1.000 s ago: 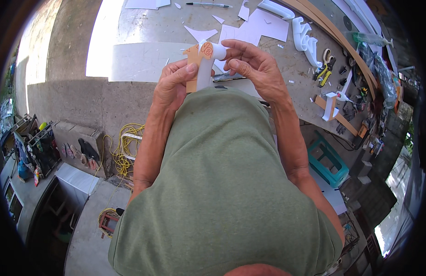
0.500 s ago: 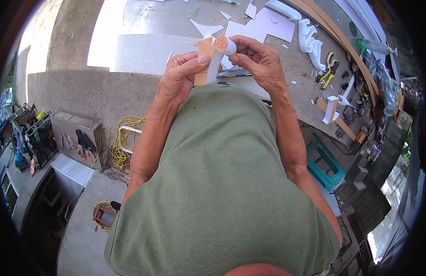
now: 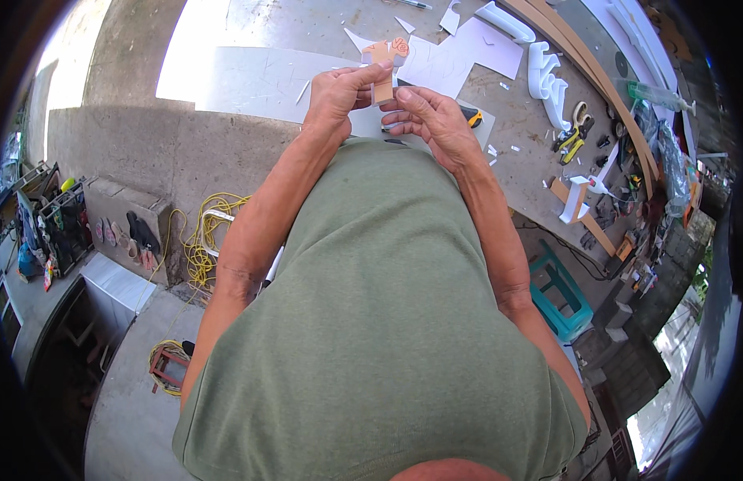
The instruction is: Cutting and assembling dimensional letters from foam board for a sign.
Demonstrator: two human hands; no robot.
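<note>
A tan-faced, letter-shaped piece (image 3: 382, 84) with red marks on its top and white strip along its sides is held up over the near edge of the table. My left hand (image 3: 337, 94) pinches it, thumb on the tan face. Beside its lower end is my right hand (image 3: 432, 124), thumb extended close to the piece and the other fingers loosely curled and apart. Whether the thumb touches the piece is hard to tell. A yellow and black utility knife (image 3: 471, 117) lies partly hidden behind my right hand.
White sheet offcuts (image 3: 487, 46) lie beyond my hands. To the right are white formed letters (image 3: 546, 84), yellow-handled cutters (image 3: 576, 138), a tan and white piece (image 3: 576, 199) and long tan strips (image 3: 600, 68). A green stool (image 3: 560, 293) stands below the table's right side.
The piece has moved away from me and slightly right with my left hand. My right hand has left the white rounded side near the top and come down beside the lower end.
</note>
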